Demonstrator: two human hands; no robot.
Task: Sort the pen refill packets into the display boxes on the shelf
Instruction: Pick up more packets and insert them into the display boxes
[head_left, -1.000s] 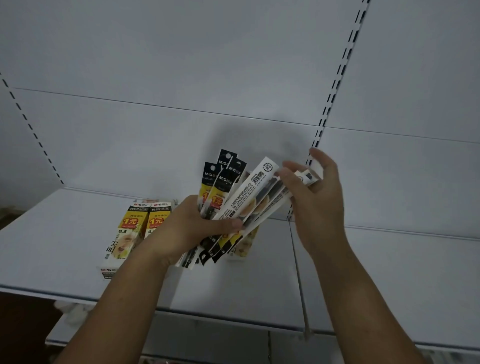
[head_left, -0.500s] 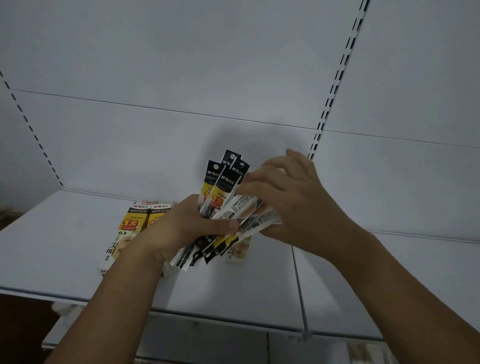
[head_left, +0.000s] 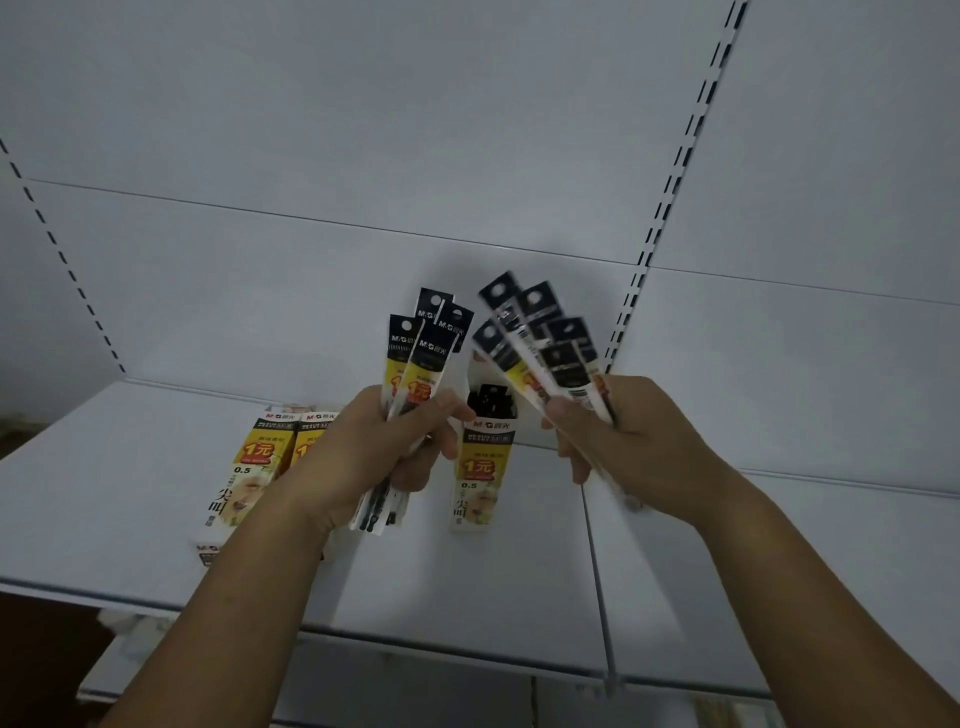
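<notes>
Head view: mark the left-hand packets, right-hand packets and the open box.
left-hand packets (head_left: 414, 375), head view, yellow band.
right-hand packets (head_left: 538, 306), head view, black top.
open box (head_left: 479, 463), head view, yellow front.

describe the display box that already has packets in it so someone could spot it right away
Look at the white shelf, between the left hand and right hand. There a yellow-and-white display box stands alone. Unlike the two boxes side by side at far left, its open top shows black packet ends.
</notes>
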